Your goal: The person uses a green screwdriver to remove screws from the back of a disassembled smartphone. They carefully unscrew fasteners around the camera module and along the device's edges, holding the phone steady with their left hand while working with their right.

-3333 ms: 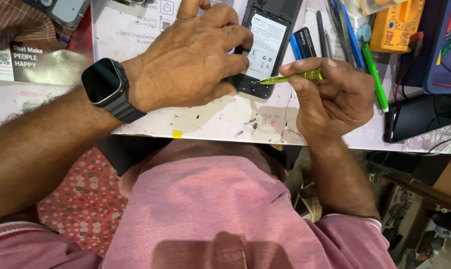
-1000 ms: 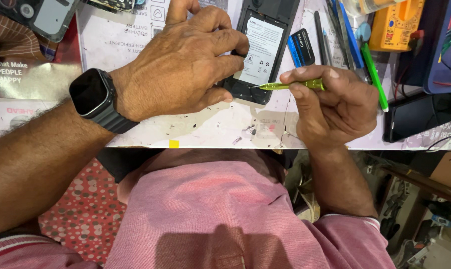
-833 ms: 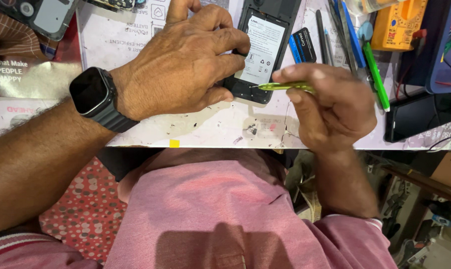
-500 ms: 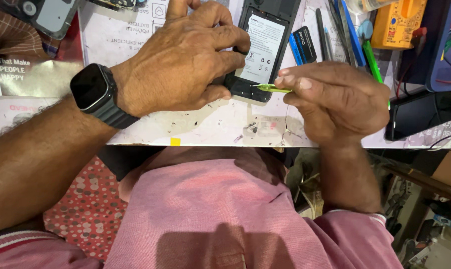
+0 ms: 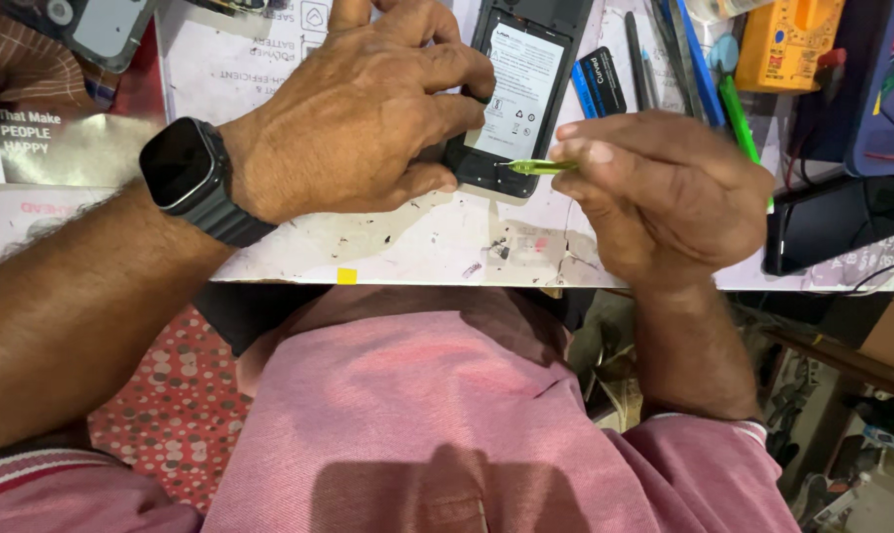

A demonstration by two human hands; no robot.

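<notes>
Far left, a glossy grey printed card [image 5: 47, 148] lies on the scuffed white worktop [image 5: 437, 242], and the left forearm sweeps in wearing a black square-faced smartwatch [image 5: 186, 173] on a matte band. The left hand [image 5: 353, 114] is spread flat and pressing down, fingers curled over the left edge of the opened phone [image 5: 521, 94], thumb against its bottom corner, clamping it to the bench. That phone is a dark rectangular shell with its back off, a pale labelled battery filling the middle. Just right of its lower edge, the thin green tweezers [image 5: 538, 167] point left, metal tip touching the phone's bottom rim. The right hand [image 5: 664, 192] pinches them tight between thumb and forefinger, knuckles humped over the shaft. Compared with half a second ago, the right hand has rolled further over the tool, so less green shows, and the tip sits at much the same spot. Behind the right hand lie a small black-and-blue packet [image 5: 600, 84], pens and a green marker [image 5: 738, 118], an orange plastic multimeter [image 5: 787, 44], and a dark glossy slab [image 5: 832, 222] far right.
</notes>
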